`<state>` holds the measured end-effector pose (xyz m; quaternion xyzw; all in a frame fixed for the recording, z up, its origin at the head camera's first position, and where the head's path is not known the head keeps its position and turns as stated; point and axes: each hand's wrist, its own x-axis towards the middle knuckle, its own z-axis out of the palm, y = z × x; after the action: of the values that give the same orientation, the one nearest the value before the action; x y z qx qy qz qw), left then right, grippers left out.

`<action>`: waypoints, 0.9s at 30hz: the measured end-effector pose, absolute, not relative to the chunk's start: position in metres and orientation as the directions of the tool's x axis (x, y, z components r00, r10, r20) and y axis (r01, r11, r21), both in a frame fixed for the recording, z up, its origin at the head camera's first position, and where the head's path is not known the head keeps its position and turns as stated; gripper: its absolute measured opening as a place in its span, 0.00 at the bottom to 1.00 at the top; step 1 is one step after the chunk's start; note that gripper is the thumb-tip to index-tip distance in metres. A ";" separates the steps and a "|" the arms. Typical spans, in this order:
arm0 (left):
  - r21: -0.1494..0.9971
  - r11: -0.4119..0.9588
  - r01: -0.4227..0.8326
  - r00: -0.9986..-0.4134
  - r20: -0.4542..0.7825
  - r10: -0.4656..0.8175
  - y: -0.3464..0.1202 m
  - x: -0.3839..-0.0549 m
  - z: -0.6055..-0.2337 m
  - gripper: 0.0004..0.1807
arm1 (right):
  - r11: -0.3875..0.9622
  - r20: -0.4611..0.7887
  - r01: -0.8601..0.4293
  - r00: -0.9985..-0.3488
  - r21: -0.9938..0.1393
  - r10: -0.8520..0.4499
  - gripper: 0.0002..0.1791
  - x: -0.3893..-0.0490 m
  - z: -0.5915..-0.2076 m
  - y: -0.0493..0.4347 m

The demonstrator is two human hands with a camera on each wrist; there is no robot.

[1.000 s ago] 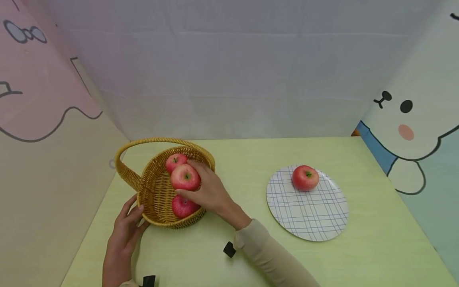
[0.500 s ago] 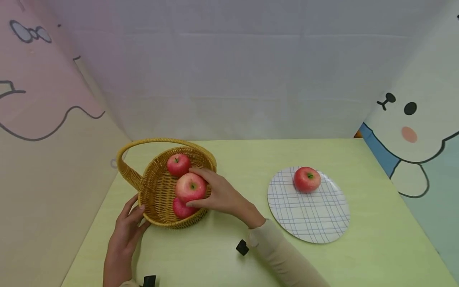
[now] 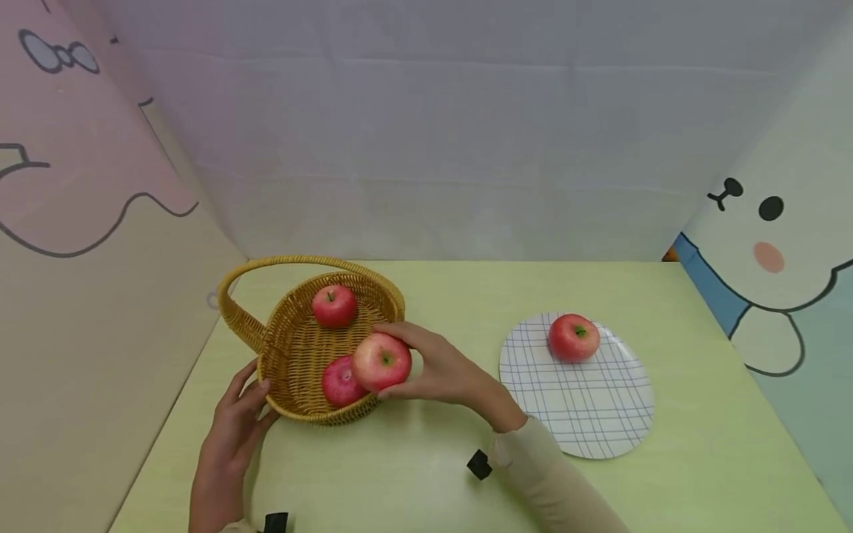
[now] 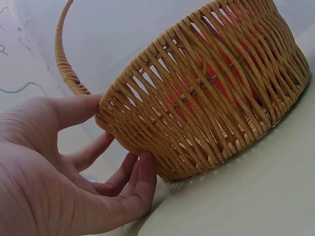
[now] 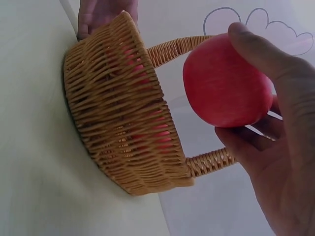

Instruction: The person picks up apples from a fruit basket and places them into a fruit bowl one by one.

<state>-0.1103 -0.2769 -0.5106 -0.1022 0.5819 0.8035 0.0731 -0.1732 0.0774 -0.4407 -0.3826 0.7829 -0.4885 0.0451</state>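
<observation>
A wicker basket (image 3: 300,348) with a tall arched handle stands at the left of the table. Inside it lie a red apple (image 3: 335,306) at the back and a darker red apple (image 3: 341,383) near the front. My right hand (image 3: 443,366) pinches a third apple (image 3: 381,362) between thumb and fingers, over the basket's right rim. In the right wrist view this held apple (image 5: 224,83) is raised above the rim. My left hand (image 3: 233,437) holds the basket's left side, thumb at the rim and fingertips (image 4: 145,172) low against the weave.
Right of the basket lies a round white plate (image 3: 593,407) with a blue grid pattern. One red apple (image 3: 574,338) sits toward its back edge. Pale walls with cartoon drawings close off the green table (image 3: 453,289) at the back and sides.
My right hand has carried the pinched apple rightward and slightly toward me, from the basket's middle to over its right rim. My left hand has stayed on the basket.
</observation>
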 end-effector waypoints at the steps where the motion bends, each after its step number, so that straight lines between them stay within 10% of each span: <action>1: 0.921 -0.308 -0.239 -0.967 -0.253 -0.004 -0.277 -0.110 -0.510 0.32 | 0.230 0.298 -0.554 -0.700 -0.800 -0.649 0.48 -0.172 -0.441 0.080; 10: 0.929 -0.271 -0.252 -0.964 -0.264 -0.011 -0.277 -0.110 -0.511 0.32 | 0.266 0.312 -0.606 -0.678 -0.750 -0.665 0.48 -0.165 -0.442 0.100; 27: 0.927 -0.291 -0.235 -0.969 -0.248 -0.009 -0.276 -0.110 -0.509 0.32 | 0.410 0.408 -0.517 -0.852 -0.751 -0.327 0.48 -0.136 -0.461 0.146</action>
<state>-0.1097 -0.2763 -0.5094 -0.1033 0.5910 0.7969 0.0707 -0.1360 0.1456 -0.4605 -0.2529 0.8339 -0.4804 -0.0991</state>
